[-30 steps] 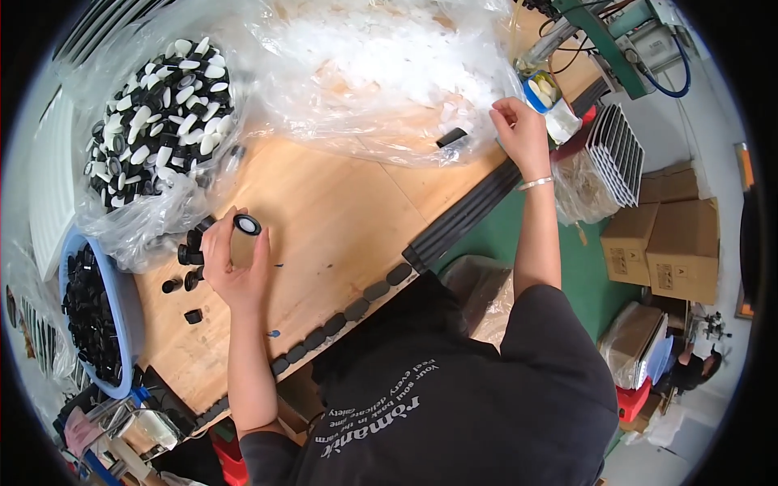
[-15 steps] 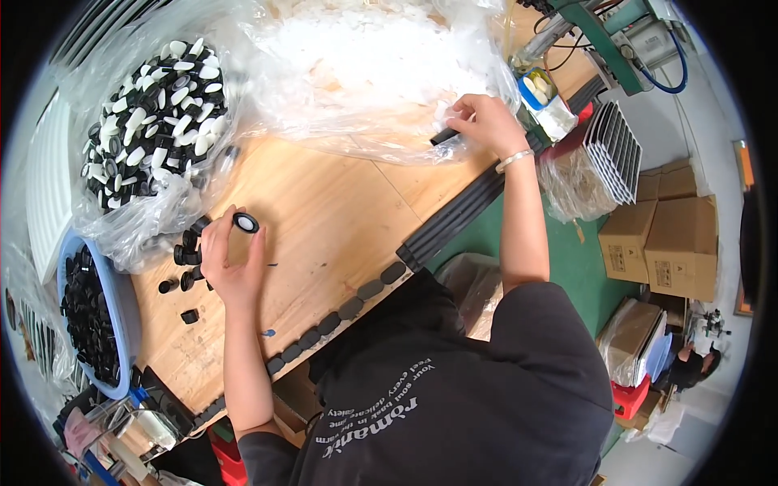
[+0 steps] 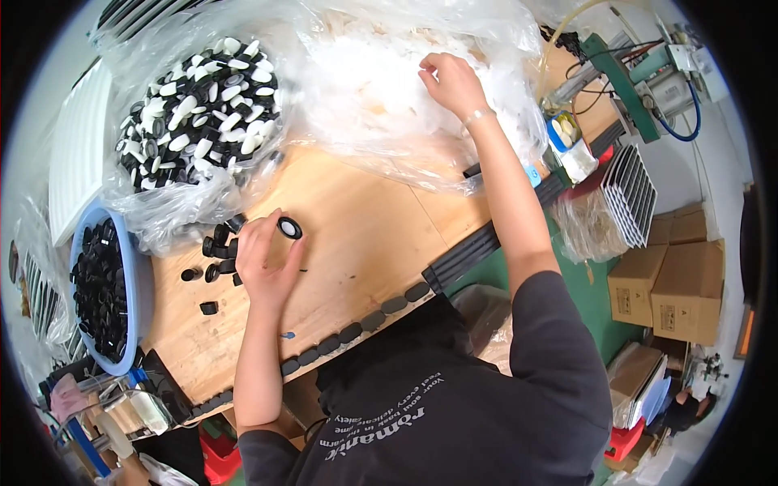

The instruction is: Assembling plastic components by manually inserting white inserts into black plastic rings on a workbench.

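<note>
My left hand (image 3: 266, 263) is closed on a round black cap (image 3: 288, 228) with a white disc inside its rim, pinched between thumb and fingers over the wooden table. Several black caps (image 3: 217, 247) lie beside that hand, partly hidden behind it. Farther right, my right hand (image 3: 454, 85) is over a heap of thin white pieces (image 3: 365, 81) in a clear plastic bag. Its fingers are half curled, with a small gap to the thumb, and I see nothing between them. A short black stick (image 3: 472, 171) lies at the bag's near edge, beside my right forearm.
A bag of black and white caps (image 3: 198, 109) stands at the back left. Below it is a blue tub (image 3: 144, 300) of black parts. Dark padding (image 3: 350, 332) lines the table's front edge. A green machine arm (image 3: 620, 81) and a blue container (image 3: 561, 134) are at the right.
My right hand has moved away from the black stick, up and left over the white heap. My left hand still holds the cap. The whole view has shifted slightly.
</note>
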`<state>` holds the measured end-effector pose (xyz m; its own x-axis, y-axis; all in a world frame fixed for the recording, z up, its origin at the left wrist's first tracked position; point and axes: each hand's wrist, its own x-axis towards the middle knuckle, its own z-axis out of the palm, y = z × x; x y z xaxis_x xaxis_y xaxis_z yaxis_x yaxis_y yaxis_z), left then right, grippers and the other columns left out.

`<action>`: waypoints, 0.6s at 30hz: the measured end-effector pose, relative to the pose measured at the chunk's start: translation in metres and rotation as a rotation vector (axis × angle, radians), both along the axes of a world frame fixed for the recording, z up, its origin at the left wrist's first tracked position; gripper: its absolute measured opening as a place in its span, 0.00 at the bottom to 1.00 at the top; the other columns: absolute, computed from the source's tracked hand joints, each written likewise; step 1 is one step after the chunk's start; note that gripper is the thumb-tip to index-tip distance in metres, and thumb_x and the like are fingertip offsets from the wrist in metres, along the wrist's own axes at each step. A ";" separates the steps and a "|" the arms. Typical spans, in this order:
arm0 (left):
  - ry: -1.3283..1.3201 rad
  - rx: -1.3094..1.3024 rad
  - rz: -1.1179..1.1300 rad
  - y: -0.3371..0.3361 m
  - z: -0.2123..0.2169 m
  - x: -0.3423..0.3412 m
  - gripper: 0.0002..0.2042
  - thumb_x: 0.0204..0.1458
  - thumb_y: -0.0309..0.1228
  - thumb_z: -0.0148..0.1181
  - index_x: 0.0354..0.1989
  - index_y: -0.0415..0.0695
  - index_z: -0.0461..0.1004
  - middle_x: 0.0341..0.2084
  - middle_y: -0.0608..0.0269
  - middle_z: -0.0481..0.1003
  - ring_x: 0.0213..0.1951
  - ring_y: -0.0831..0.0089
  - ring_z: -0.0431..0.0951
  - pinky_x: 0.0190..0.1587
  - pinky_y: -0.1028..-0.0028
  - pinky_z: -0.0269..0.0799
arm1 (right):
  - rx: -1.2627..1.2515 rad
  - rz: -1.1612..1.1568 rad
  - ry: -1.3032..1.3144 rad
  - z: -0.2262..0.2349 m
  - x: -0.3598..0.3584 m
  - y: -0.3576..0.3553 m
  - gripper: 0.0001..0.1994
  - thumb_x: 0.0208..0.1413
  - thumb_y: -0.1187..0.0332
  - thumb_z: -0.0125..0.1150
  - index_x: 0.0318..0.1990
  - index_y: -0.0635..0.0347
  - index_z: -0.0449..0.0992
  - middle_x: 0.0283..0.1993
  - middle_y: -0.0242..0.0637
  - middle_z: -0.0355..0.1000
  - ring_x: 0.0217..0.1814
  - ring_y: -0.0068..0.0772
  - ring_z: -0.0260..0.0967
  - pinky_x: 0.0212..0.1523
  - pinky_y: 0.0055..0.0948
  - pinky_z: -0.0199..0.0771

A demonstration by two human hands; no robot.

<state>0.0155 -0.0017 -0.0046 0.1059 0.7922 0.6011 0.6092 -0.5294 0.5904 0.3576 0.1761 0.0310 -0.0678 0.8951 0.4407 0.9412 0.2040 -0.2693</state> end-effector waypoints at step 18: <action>0.009 0.082 0.009 0.006 0.005 -0.009 0.22 0.34 0.22 0.70 0.42 0.36 0.75 0.34 0.57 0.77 0.37 0.62 0.75 0.41 0.69 0.71 | -0.161 0.273 -0.216 -0.014 -0.075 0.021 0.14 0.50 0.68 0.55 0.45 0.56 0.73 0.47 0.43 0.69 0.50 0.46 0.67 0.46 0.41 0.73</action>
<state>0.0065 0.0040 0.0001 0.1047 0.7410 0.6633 0.6188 -0.5707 0.5398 0.2830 0.1968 0.0168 -0.3891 0.8878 0.2456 0.8966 0.4262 -0.1200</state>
